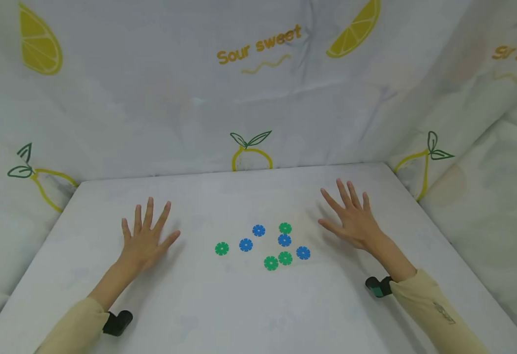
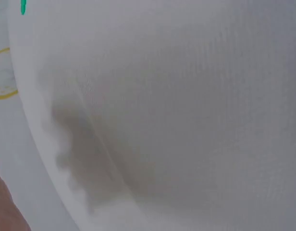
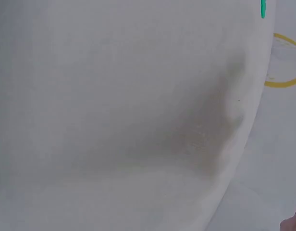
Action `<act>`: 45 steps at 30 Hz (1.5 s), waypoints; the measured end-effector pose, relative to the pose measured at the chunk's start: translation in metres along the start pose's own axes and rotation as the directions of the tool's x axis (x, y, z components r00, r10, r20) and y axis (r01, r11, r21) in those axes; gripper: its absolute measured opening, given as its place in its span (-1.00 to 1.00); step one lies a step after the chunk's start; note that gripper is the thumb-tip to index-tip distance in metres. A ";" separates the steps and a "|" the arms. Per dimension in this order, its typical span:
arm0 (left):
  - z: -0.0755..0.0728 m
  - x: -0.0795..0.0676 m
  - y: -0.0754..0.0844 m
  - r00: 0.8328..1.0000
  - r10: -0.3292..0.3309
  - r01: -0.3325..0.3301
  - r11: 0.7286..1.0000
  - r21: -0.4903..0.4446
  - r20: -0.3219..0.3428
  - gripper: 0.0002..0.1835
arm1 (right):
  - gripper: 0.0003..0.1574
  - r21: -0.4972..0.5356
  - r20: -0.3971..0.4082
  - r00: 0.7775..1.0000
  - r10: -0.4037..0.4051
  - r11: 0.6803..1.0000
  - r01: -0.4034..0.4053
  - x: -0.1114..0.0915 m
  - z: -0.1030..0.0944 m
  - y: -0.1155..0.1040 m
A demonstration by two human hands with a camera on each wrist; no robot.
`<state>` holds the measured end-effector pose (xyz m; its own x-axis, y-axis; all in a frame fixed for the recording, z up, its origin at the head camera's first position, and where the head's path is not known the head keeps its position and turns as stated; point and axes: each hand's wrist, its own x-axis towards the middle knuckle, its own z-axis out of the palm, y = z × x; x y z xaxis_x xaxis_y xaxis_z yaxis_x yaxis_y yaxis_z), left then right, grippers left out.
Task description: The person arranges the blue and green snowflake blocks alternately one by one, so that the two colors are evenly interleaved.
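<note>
Step in hand: both hands lie flat on the white cloth-covered counter, nothing picked up yet; by my reading this is a resting start.
Left hand: the left hand lies palm down toward the counter's left edge, fingers straight and spread apart, holding nothing, only touching the cloth.
Right hand: the right hand mirrors it toward the right edge, fingers fanned wide, empty, resting on the counter.
Pieces: eight small flat snowflake-shaped plastic discs sit mid-counter between the hands, four green and four blue; the lone green disc lies nearest the left hand, the outermost blue disc nearest the right hand.
Spacing: two green discs at the near side look to be touching; the rest lie just beside one another.
Next move: I'd judge a fingertip pinch is called for, since the discs lie flat.
Wrist views: mostly bare cloth and shadow.
</note>
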<state>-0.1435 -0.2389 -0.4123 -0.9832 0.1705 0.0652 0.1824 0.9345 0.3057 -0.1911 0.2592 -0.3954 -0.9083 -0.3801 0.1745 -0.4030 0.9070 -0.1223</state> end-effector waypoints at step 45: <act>0.047 0.010 0.050 0.990 0.131 -0.126 0.716 -0.687 -0.045 -0.50 | -0.64 0.699 -0.083 0.938 -0.337 0.651 0.296 -0.018 0.032 -0.019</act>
<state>-0.1449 -0.1753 -0.4407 -0.9494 0.2772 0.1476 0.2606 0.4328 0.8630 -0.1712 0.2432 -0.4273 -0.7067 -0.6470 0.2863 -0.6095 0.3513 -0.7107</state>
